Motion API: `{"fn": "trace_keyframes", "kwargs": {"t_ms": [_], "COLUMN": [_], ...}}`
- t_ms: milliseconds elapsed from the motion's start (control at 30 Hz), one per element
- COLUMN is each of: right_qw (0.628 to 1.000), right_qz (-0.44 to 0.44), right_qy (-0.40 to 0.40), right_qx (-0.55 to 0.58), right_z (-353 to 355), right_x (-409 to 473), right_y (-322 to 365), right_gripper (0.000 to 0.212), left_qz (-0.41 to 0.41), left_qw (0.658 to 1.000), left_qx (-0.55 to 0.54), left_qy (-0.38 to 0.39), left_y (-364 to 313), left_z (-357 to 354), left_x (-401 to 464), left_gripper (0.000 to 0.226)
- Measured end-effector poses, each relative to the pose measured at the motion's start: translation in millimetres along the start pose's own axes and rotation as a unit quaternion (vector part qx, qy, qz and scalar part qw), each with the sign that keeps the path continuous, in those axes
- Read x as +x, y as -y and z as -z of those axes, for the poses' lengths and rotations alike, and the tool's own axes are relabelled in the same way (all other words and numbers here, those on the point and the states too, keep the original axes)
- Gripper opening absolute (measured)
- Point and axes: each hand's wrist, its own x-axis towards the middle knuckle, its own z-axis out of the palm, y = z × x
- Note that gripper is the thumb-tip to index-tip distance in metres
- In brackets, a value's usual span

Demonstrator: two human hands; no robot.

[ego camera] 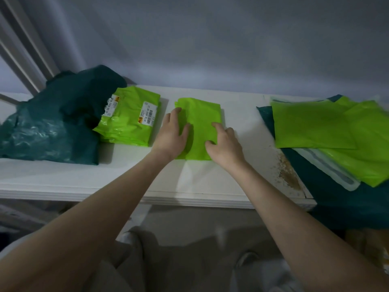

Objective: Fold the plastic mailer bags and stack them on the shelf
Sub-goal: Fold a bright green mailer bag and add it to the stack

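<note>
A folded lime-green mailer bag [201, 121] lies flat on the white shelf [130, 173], in the middle. My left hand [173, 137] rests palm down on its left edge, fingers spread. My right hand [225, 144] presses on its lower right corner with fingers curled onto the plastic. To the left sits a stack of folded green mailers [128, 123] with white shipping labels on top. At the right lies a loose pile of unfolded green mailers [328, 131].
A crumpled dark teal plastic bag [54, 125] fills the shelf's left end. More teal plastic [328, 192] lies under the right pile and hangs over the shelf's chipped right corner. A grey wall stands behind. A pale translucent bag [332, 171] lies among the right pile.
</note>
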Motion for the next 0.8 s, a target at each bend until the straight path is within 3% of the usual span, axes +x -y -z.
{"fn": "trace_keyframes", "kwargs": {"t_ms": [200,333,800], "right_qw": [0.999,0.996,0.992], "right_qz": [0.024,0.052,0.120], "right_qy": [-0.048,-0.065,-0.023], "right_qx": [0.010,0.025,0.019], "right_z": [-5,-7,-49], "right_x": [5,11,27], "right_y": [18,39,135], "right_gripper": [0.051,0.056,0.041], "left_qz": [-0.045,-0.030,-0.014], "left_qw": [0.998,0.998,0.982], "left_qx": [0.027,0.051,0.186], "left_qy": [-0.022,-0.029,-0.038], "left_y": [2,8,81], "left_z": [14,32,117], "left_x": [8,19,38], "left_gripper": [0.046,0.044,0.054]}}
